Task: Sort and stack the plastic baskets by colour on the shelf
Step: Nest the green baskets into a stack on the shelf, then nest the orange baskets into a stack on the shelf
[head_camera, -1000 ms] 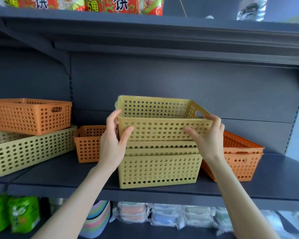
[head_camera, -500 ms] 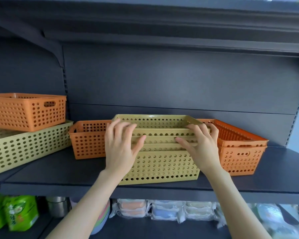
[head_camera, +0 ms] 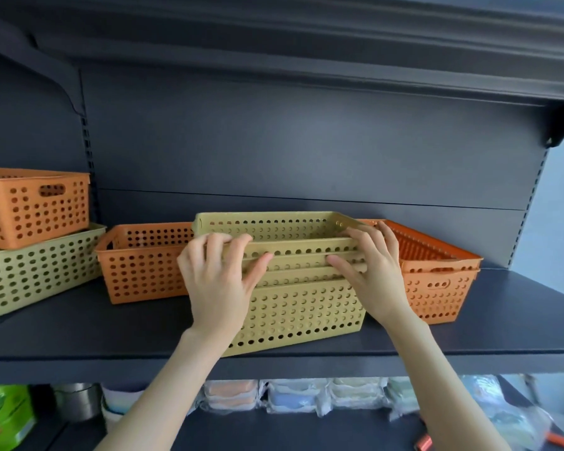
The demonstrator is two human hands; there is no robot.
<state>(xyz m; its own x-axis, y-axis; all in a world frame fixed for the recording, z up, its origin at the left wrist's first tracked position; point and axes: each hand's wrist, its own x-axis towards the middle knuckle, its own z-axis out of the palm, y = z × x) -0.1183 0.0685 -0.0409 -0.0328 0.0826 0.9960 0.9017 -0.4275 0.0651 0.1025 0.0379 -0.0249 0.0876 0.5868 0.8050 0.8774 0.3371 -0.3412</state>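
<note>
A stack of nested yellow perforated baskets (head_camera: 300, 307) stands at the middle of the dark shelf (head_camera: 111, 333). My left hand (head_camera: 219, 281) rests on the near rim of the top yellow basket, fingers over the edge. My right hand (head_camera: 372, 271) presses the same rim at its right end. An orange basket (head_camera: 144, 265) sits just left of the stack. Two nested orange baskets (head_camera: 437, 281) stand to its right. At far left another orange basket (head_camera: 30, 206) sits on top of a pale yellow-green basket (head_camera: 36, 271).
The shelf's back panel (head_camera: 306, 157) and an upper shelf (head_camera: 306, 43) enclose the space. Below the shelf lie wrapped packs of pastel containers (head_camera: 293, 398), a green packet (head_camera: 4, 415) and a metal pot (head_camera: 75, 402).
The top yellow basket, held raised above the stack a second ago, has been lowered and now sits nested in it. Both hands have shifted from its sides to its near rim.
</note>
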